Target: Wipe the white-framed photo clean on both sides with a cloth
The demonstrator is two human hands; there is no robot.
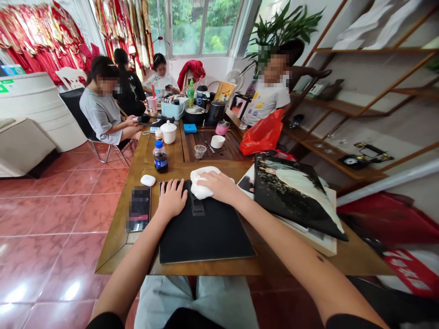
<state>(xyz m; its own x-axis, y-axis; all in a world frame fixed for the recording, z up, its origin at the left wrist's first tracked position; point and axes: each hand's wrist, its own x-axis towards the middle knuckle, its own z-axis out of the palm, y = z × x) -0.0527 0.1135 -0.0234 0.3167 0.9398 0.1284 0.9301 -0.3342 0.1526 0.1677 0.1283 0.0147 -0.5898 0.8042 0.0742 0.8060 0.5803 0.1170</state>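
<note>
A flat black board (pixel 206 237) lies on the wooden table in front of me, with a dark hinged strip (pixel 198 208) near its upper middle. My left hand (pixel 173 199) rests flat on the board's upper left part, fingers spread. My right hand (pixel 219 185) presses a crumpled white cloth (pixel 202 189) against the board's top edge, its fingers curved over the cloth. Left of the board lie a phone (pixel 140 210) and a white earbud case (pixel 148 180). A bottle of dark drink (pixel 160 157) stands just beyond my left hand.
Picture panels (pixel 291 192) are stacked at the right, by a red plastic bag (pixel 262 132). Past the board are a small plastic cup (pixel 200 151), a white bowl (pixel 217 141) and a white lidded jar (pixel 168 132). Several people sit around the table's far part.
</note>
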